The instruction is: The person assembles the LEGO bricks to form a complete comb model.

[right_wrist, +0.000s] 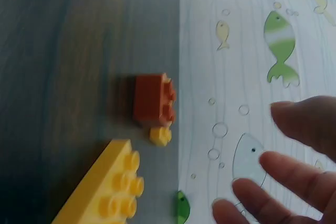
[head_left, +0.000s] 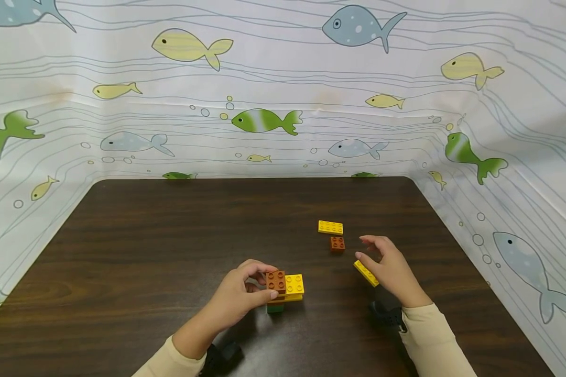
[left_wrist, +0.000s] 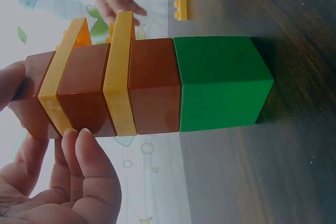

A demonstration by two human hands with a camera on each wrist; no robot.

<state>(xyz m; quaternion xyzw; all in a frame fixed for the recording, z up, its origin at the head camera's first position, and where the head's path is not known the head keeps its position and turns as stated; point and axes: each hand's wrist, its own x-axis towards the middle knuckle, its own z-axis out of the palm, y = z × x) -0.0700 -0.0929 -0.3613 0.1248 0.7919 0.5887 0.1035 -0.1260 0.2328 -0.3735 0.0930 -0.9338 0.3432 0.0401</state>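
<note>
My left hand [head_left: 238, 296] grips the upper part of an upright stack of toy bricks, thumb on one side and fingers on the other. In the left wrist view the stack shows a green brick [left_wrist: 223, 82] at its base, then brown bricks [left_wrist: 155, 85] alternating with thin yellow bricks [left_wrist: 119, 87]. The yellow ones jut out to the right in the head view. My right hand [head_left: 389, 267] hovers with fingers apart beside a loose yellow brick [head_left: 366, 273], and nothing shows between its fingertips. In the right wrist view that yellow brick [right_wrist: 100, 192] lies below the fingers' level.
A loose brown brick [head_left: 337, 244] and another yellow brick [head_left: 330, 227] lie on the dark wooden table [head_left: 170, 235], beyond the right hand's left side. A white fish-patterned sheet [head_left: 283, 78] rises behind the table and along its sides.
</note>
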